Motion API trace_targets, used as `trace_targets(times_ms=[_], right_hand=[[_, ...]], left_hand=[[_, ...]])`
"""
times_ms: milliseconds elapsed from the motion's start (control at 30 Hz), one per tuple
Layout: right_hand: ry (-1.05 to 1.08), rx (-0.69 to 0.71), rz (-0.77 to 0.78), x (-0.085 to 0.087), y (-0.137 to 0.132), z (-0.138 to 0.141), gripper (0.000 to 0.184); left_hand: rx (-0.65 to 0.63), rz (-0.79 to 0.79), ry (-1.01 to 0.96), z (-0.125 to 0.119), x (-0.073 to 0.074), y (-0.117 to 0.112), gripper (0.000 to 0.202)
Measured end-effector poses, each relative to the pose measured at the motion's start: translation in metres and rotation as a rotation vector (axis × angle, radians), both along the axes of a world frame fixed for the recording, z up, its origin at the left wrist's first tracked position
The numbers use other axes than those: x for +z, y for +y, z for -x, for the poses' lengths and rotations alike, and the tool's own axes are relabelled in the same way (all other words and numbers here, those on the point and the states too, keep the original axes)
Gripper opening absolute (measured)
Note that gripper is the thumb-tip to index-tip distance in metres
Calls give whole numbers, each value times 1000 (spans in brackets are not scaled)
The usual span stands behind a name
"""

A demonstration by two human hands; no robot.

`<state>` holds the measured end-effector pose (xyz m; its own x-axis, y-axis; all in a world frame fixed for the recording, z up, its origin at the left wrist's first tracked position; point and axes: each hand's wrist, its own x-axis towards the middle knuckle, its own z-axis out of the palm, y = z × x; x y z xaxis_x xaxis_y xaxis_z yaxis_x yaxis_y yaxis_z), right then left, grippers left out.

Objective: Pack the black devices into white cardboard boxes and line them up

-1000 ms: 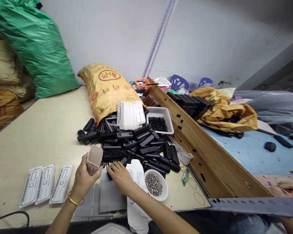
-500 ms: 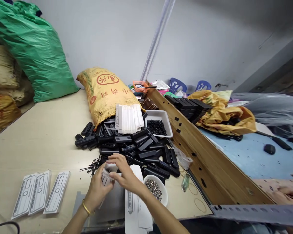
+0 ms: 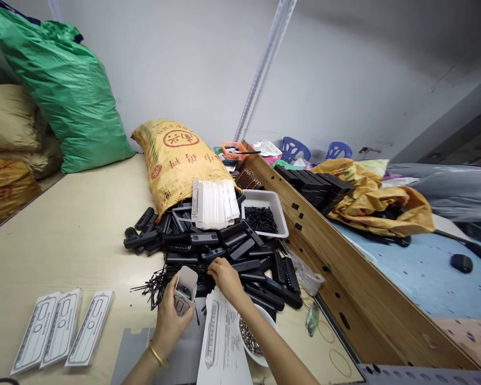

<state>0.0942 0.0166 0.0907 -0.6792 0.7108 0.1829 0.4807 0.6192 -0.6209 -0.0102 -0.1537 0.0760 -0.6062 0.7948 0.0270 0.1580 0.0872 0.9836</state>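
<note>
My left hand [image 3: 171,321] is closed round a small white carton [image 3: 184,289], held upright with its top flap open and something dark inside. My right hand [image 3: 226,277] reaches forward into the heap of black plastic parts [image 3: 224,248]; its fingers curl down onto the pile, and what they grip, if anything, is hidden. A scatter of thin black pins [image 3: 154,280] lies just left of the carton. Flat white cartons [image 3: 221,347] lie under my right forearm.
A yellow sack [image 3: 176,158] lies behind the heap, with a stack of white cartons [image 3: 214,203] and a white tray of black pins [image 3: 264,211]. A white bowl of metal screws [image 3: 250,342] sits by my right arm. Three flat cartons [image 3: 62,329] lie at left. A wooden divider [image 3: 336,267] runs along the right.
My right hand left the carton and reached forward into the black parts. My left hand stays on the carton, its flap now standing open. The view has shifted slightly.
</note>
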Motion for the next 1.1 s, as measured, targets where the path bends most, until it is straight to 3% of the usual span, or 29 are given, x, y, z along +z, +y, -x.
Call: trace_targets(times_ms=[100,233,300,400,467,533,700,800,900,1100], right_hand=[[177,-92,72,27,-5,-11,21],[641,-186,363,56,-42,-11,19],[664,-162,309,60,-63,-5,11],[497,12,52,51,-80,1,9],[437,55,-32,41,-82,1,11],[459,-22,26,31,-81,-1,14],[521,-90,413,6,-87,9,16],[558,-110,259,-8,-99,18,18],[549,12,38,-15,-108,20,16],[495,-3,14,-14,-102,19,19]], left_hand=[[-12,-10,17,-5,3,1,66],[-45,-33,68,-15,1,3,68],[-60,-41,79,-19,-2,4,70],[-64,-50,75,-21,-5,4,69],[-43,-61,75,-19,-7,3,66],[-26,-63,87,-17,-8,2,60],[-115,-73,102,-15,-6,3,44],[-128,-77,8,-11,-2,6,48],[-124,-82,-118,-9,1,6,54],[-96,-61,-63,-13,-3,6,57]])
